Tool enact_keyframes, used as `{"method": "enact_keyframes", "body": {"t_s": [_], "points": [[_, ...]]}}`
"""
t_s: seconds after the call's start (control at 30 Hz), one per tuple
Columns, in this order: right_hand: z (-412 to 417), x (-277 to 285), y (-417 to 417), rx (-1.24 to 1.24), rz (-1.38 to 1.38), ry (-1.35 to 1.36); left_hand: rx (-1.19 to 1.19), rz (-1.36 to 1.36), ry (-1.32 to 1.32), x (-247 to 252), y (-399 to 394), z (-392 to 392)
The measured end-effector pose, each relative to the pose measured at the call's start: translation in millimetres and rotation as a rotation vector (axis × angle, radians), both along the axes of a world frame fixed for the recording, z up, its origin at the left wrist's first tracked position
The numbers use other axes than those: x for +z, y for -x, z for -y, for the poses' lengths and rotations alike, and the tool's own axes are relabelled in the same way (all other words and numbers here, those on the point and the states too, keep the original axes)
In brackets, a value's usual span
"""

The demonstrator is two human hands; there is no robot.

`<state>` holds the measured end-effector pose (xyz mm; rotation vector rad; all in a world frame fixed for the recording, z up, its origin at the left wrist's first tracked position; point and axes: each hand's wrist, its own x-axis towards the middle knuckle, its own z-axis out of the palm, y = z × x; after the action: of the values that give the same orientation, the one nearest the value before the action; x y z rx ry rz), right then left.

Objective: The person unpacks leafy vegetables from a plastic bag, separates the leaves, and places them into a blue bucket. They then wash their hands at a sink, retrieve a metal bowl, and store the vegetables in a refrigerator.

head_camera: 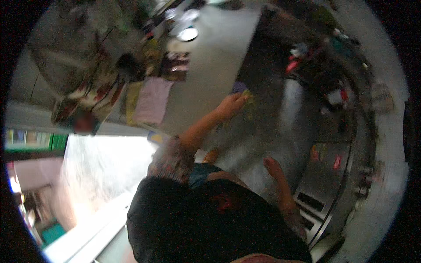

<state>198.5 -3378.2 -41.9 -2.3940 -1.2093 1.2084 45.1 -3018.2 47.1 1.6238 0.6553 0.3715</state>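
Note:
My left hand (pixel 232 104) reaches out in front of me, its fingers closed around a small, soft-looking yellow item (pixel 249 98), perhaps a cloth. Just beyond the knuckles a purple item (pixel 239 87) shows; blur hides whether the two are one piece. My right hand (pixel 273 166) hangs low on the right, apart from the things around it, and its fingers are too blurred to read. Below lie the greyish floor (pixel 250 157) and part of my foot (pixel 210 156).
A pink cloth (pixel 153 100) hangs at the left, overlapping a yellowish one (pixel 131 103). Shiny round metalware (pixel 188 34) stands at the far end. To the right is a grey metal cabinet (pixel 324 171) with dark slots. Bright light fills an opening (pixel 108 164) at lower left.

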Motion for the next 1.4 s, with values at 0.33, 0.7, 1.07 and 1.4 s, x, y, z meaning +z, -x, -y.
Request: {"method": "enact_keyframes", "body": {"t_s": [0.33,0.7,1.07,1.4], "points": [[-102.9,58.4,91.6,0.651,0.243,-0.573,-0.165,0.109,-0.834,87.9,37.3,170.5],[-43.7,206.6,94.6,0.183,0.164,-1.018,0.115,0.222,0.579,77.1,55.3,188.8],[-56.9,197.9,118.6,0.061,0.116,-1.357,0.225,0.407,0.898,111.8,50.8,216.9],[-96.3,104.1,65.0,0.231,0.039,-0.903,0.400,0.140,0.063,140.5,114.1,70.6]]}}
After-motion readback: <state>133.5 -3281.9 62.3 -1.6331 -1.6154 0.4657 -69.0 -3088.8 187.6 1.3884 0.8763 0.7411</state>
